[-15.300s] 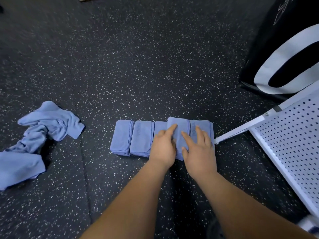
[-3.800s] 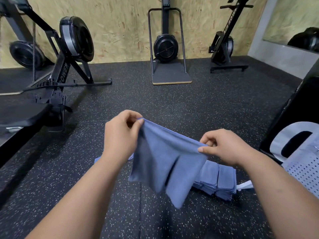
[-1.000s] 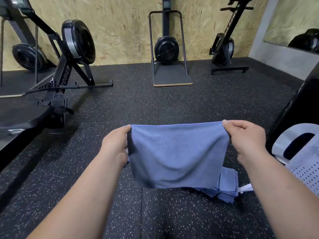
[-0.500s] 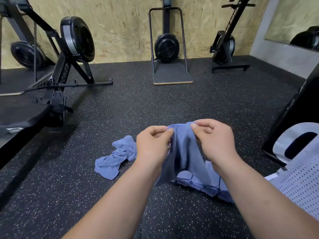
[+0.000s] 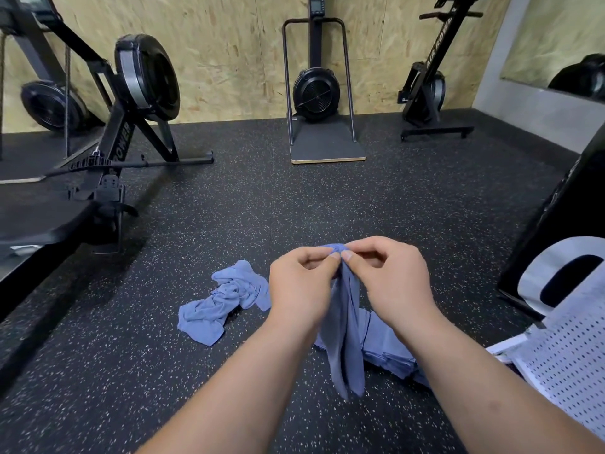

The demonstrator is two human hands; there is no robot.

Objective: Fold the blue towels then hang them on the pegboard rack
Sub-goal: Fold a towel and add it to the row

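A person's left hand (image 5: pixel 301 283) and right hand (image 5: pixel 393 280) meet fingertip to fingertip. Each grip pinches the top edge of one blue towel (image 5: pixel 347 339). The towel hangs straight down from both grips, doubled over, with its long axis vertical, in front of the folded towels (image 5: pixel 388 347) on the floor (image 5: pixel 425 208). The white pegboard rack (image 5: pixel 563 365) lies low to the right, nearer the right hand. A crumpled towel (image 5: pixel 226 299) lies to the left.

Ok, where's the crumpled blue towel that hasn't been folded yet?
Head view: the crumpled towel lies on the speckled floor left of centre, just left of the left hand, which pinches the held towel with the right hand.
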